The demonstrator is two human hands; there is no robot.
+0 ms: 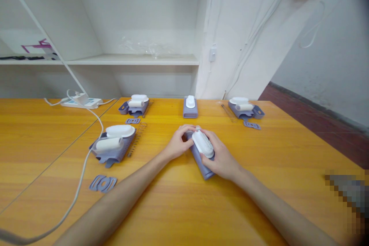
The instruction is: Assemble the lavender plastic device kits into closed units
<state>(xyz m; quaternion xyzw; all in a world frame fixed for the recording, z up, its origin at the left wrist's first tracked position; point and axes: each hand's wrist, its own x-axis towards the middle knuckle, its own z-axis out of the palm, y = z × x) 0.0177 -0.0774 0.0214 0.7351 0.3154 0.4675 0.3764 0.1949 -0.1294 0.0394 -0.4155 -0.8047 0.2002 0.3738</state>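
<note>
A grey-purple plastic case (201, 164) lies at a slant on the table in front of me, with a white oval piece (203, 144), ridged like a brush, on its top. My right hand (220, 155) is closed around the white oval piece from the right, thumb at its near end and fingers at the far end. At the case's far left end, my left hand (181, 142) curls its thumb and fingers round the edge. The fingers partly hide that end and a small pale part (197, 128) there.
Another case with a white oval top (190, 102) stands at the back. Part sets with white rollers (109, 144), springs (137, 140) and flat grey plates (103, 183) lie left and back right (245, 107). A white cable (83, 169) crosses the left side from a power strip (83, 102).
</note>
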